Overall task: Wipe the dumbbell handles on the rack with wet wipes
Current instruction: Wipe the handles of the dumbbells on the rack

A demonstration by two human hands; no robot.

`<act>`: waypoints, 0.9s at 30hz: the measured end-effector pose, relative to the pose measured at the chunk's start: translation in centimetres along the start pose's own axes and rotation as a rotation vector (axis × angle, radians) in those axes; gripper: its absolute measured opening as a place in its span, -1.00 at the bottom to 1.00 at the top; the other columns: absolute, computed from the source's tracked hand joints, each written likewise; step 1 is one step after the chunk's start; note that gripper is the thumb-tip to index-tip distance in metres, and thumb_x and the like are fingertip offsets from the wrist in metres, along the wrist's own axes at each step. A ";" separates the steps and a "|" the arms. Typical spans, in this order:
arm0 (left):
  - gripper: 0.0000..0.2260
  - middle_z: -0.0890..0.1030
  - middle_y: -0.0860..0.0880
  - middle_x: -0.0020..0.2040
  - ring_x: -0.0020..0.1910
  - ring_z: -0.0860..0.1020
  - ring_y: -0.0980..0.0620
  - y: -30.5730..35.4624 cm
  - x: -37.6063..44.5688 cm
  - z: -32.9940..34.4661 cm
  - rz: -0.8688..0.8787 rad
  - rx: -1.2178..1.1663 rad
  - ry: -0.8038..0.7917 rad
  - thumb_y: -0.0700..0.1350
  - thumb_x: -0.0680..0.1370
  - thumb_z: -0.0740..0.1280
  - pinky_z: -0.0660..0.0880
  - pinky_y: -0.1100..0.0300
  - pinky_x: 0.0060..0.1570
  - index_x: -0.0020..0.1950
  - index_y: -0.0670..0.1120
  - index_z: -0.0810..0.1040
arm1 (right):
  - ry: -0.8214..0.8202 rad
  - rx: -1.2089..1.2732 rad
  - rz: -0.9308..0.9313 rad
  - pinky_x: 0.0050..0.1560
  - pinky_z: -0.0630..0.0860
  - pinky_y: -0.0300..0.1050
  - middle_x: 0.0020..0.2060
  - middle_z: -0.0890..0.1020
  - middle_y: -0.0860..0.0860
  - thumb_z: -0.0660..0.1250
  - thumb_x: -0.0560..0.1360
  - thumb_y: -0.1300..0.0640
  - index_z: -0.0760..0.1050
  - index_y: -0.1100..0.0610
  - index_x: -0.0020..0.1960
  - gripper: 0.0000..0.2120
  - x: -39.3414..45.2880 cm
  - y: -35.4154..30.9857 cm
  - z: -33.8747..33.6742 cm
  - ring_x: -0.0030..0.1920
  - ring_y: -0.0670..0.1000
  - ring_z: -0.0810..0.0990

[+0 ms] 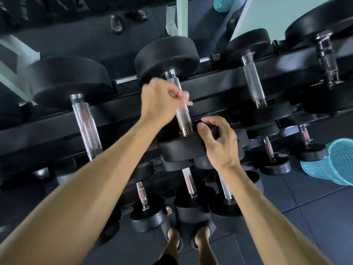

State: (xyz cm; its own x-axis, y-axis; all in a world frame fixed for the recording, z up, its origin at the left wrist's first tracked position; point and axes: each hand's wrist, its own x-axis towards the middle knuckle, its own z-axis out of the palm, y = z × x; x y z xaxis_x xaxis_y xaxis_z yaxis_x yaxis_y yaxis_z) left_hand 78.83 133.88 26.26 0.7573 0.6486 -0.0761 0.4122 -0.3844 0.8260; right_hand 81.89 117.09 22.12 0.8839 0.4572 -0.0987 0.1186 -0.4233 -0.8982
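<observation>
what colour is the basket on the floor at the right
Light blue, with a perforated mesh wall; the basket shows in the head view, lying tipped on the floor.

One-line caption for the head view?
Left hand wraps a dumbbell handle on the rack; right hand grips its near weight head.

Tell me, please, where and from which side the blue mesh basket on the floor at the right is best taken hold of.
Grip the blue mesh basket by its open rim, which faces left toward the dumbbell rack, coming from above and the left. It lies tipped on its side, so the rim edge is exposed for a pinch, while the rounded mesh wall is probably too wide to close the hands around.
</observation>
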 end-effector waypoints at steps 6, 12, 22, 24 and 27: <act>-0.96 0.68 0.13 -0.30 -0.35 0.57 0.37 -0.6 -2.8 0.2 0.067 0.103 -0.274 -0.08 0.44 0.55 0.47 0.47 -0.25 -0.14 0.03 0.74 | 0.020 0.002 -0.010 0.12 0.48 -0.11 -0.03 0.62 -0.16 0.19 0.36 -0.31 0.56 -0.05 0.00 -0.57 0.0 0.1 0.0 0.06 -0.12 0.56; -0.83 0.61 0.10 -0.17 -0.16 0.60 0.15 -2.3 -1.7 -1.1 0.189 0.287 -0.497 -0.20 0.52 0.48 0.55 0.25 -0.03 0.07 0.00 0.73 | 0.039 0.000 -0.037 0.14 0.48 -0.09 -0.05 0.60 -0.16 0.19 0.38 -0.31 0.57 -0.03 0.00 -0.57 0.1 0.2 0.1 0.06 -0.10 0.56; -0.95 0.63 0.12 -0.23 -0.31 0.52 0.15 -2.7 -0.3 -0.9 0.526 0.357 0.014 -0.07 0.51 0.46 0.54 0.16 -0.23 -0.07 0.04 0.73 | 0.049 0.041 -0.011 0.17 0.44 -0.20 0.01 0.61 -0.16 0.20 0.36 -0.32 0.57 0.00 0.06 -0.51 -0.1 0.5 0.4 0.10 -0.14 0.55; -0.94 0.61 0.22 -0.23 -0.31 0.52 0.26 -2.4 0.9 -1.3 0.412 0.258 0.180 -0.09 0.52 0.46 0.56 0.23 -0.18 -0.07 0.01 0.73 | 0.045 0.045 0.001 0.15 0.41 -0.29 0.02 0.61 -0.16 0.19 0.35 -0.33 0.57 0.01 0.08 -0.48 -0.1 0.5 0.4 0.11 -0.16 0.54; -0.92 0.51 0.37 -0.29 -0.34 0.52 0.29 -1.8 -0.1 -0.4 0.360 0.194 0.122 -0.16 0.51 0.47 0.45 0.42 -0.30 -0.03 -0.03 0.74 | 0.044 0.040 0.005 0.12 0.38 -0.35 0.02 0.61 -0.18 0.18 0.35 -0.33 0.57 0.00 0.08 -0.48 -0.1 0.5 0.4 0.11 -0.16 0.54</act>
State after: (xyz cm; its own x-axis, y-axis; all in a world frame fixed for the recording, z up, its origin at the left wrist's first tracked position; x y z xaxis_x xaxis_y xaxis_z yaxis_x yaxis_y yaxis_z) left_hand 77.82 134.78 25.00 0.8097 0.5190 0.2740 0.2291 -0.7094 0.6666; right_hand 81.65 117.12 21.52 0.9037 0.4198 -0.0845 0.0970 -0.3929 -0.9144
